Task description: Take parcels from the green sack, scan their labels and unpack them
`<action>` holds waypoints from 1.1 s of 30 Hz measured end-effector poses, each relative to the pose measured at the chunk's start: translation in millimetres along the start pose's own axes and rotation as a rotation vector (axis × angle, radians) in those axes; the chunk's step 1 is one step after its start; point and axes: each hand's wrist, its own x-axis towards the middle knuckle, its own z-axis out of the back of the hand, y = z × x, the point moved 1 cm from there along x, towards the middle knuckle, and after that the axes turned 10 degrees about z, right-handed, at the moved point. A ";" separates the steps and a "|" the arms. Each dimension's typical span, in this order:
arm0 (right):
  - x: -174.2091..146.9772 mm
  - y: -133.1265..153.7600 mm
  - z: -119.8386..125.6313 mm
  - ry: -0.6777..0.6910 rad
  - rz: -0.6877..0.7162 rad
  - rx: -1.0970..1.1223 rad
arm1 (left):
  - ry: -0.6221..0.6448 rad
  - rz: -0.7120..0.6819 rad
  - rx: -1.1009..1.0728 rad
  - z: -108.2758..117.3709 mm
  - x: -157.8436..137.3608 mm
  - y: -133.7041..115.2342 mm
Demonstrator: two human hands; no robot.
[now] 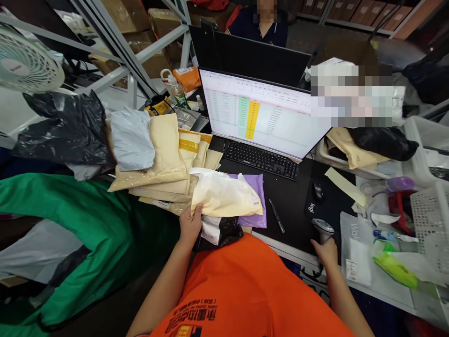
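Note:
My left hand (190,226) is closed on the near left corner of a pale yellow padded mailer (226,194), which is tilted above the desk. Under the mailer lie a purple mailer (258,220) and a black bag with a white label (212,229). At the right, near the desk's front edge, my right hand (324,250) is wrapped round the handle of a grey barcode scanner (323,227). A stack of padded mailers (164,150) rises to the left of my left hand. Between my hands a pen (277,216) rests on the desk.
A monitor (266,117) showing a spreadsheet stands behind a keyboard (261,160). The mouse (318,191) sits on its pad. White baskets (430,215) and wrappers crowd the right side. A fan (28,61) and a green sack (87,215) are at the left. Another person (261,25) is behind the screens.

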 end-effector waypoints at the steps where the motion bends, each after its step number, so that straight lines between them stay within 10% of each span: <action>1: 3.1 -5.3 2.0 0.043 -0.084 0.053 | 0.012 -0.034 0.007 -0.2 -0.7 -2.2; 5: 15.7 3.5 -6.5 0.159 -0.231 0.186 | 0.070 -0.170 0.042 0.6 -2.6 -9.8; 13: -27.5 143.0 -64.0 0.643 -0.014 0.327 | 0.101 -0.224 0.077 1.9 -6.1 -17.7; 17: -35.5 166.1 -79.3 0.732 -0.060 0.244 | 0.109 -0.200 0.055 0.6 -6.6 -17.5; 22: -27.1 150.4 -77.7 0.748 -0.075 0.304 | 0.109 -0.210 -0.024 -1.0 -5.0 -15.0; 28: 21.7 90.3 -55.8 0.170 -0.062 0.052 | 0.094 -0.349 0.048 -0.6 -4.0 -19.0; 33: 45.9 30.1 -50.7 0.044 -0.095 -0.121 | 0.064 -0.500 0.132 -0.7 -2.8 -25.7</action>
